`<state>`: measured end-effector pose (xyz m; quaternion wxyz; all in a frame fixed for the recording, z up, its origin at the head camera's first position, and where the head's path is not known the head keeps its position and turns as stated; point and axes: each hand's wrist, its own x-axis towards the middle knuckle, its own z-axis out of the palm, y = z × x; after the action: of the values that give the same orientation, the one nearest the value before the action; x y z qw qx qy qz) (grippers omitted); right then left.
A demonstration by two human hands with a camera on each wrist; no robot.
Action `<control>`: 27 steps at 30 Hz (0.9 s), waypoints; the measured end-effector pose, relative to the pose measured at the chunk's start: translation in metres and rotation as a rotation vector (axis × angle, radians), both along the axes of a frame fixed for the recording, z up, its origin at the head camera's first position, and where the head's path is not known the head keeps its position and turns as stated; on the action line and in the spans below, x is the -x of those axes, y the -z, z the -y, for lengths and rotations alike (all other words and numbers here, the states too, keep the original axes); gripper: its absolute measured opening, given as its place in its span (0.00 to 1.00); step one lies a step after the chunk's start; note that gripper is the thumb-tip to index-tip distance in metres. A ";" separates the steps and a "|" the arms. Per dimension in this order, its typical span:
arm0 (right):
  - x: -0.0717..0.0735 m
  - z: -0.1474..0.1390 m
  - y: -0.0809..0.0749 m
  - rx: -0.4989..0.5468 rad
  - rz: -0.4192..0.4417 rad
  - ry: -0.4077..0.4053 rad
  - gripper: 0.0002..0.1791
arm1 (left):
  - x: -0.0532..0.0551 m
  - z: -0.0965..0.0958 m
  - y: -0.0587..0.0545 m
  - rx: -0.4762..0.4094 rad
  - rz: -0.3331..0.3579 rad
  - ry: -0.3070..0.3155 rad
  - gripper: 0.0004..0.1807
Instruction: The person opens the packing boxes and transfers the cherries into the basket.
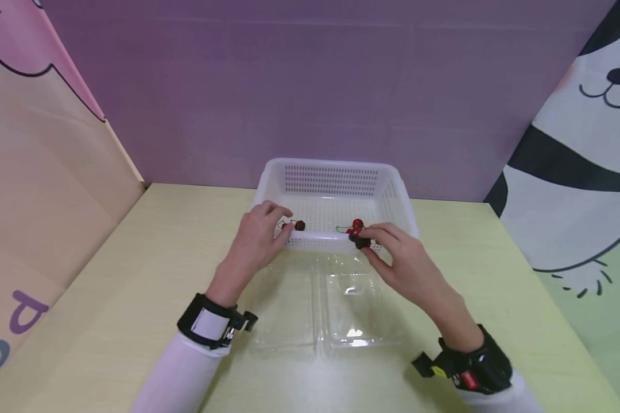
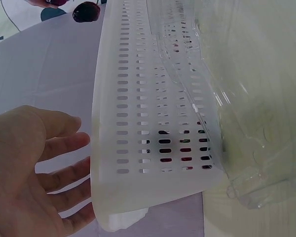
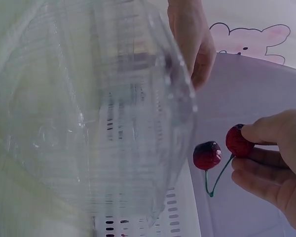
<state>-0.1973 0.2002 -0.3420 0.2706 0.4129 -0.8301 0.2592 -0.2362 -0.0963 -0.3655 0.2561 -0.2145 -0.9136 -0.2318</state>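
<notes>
My right hand (image 1: pixel 405 261) pinches one dark red cherry (image 3: pixel 238 143) between thumb and fingers, over the front rim of a white slotted basket (image 1: pixel 320 206). A second cherry (image 3: pixel 207 155) dangles beside it, joined by a bent green stem. Over the basket's front left corner is my left hand (image 1: pixel 257 235), its fingers relaxed and spread; in the left wrist view these fingers (image 2: pixel 71 173) lie along the rim and hold nothing. Inside the basket, cherries (image 1: pixel 299 225) lie at the left near that hand, and more red cherries (image 1: pixel 358 223) lie at the right behind the held pair.
A clear plastic clamshell box (image 1: pixel 317 304) lies opened flat on the pale wooden table (image 1: pixel 134 304), directly in front of the basket. Behind the basket rises a purple backdrop (image 1: pixel 310 86). Printed cartoon panels flank the table, with a panda (image 1: pixel 589 160) at the right.
</notes>
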 end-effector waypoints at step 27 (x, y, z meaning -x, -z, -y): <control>0.030 -0.019 0.021 0.104 0.035 0.241 0.17 | 0.000 -0.001 0.000 0.022 0.018 -0.009 0.11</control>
<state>-0.2276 0.2189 -0.3626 0.3064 0.2909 -0.8638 0.2745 -0.2359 -0.0951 -0.3659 0.2463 -0.2113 -0.9193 -0.2225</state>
